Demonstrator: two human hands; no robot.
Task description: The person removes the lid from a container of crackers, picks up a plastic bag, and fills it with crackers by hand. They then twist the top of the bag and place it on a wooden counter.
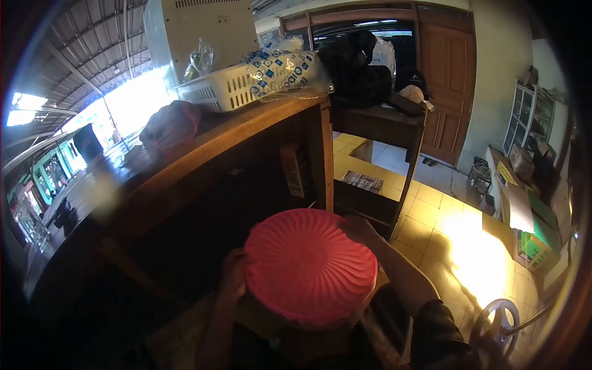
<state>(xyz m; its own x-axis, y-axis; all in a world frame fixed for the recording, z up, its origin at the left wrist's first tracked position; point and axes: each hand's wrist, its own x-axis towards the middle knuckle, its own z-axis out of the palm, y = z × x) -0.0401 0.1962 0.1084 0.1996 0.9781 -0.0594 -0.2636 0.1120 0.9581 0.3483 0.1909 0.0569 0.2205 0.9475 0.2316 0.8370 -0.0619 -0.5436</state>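
A round pink ribbed plastic lid is held flat in front of me, low in the head view. My left hand grips its left edge. My right hand holds its upper right rim, fingers curled over the edge. Below the lid a brownish container shows only in part. The lid sits just in front of a dark wooden counter with a shadowed open space underneath.
On the counter stand a white plastic basket with wrapped packets, a red bundle and a white appliance. Dark bags lie on a lower wooden shelf. Yellow tiled floor, cardboard boxes and a brown door are to the right.
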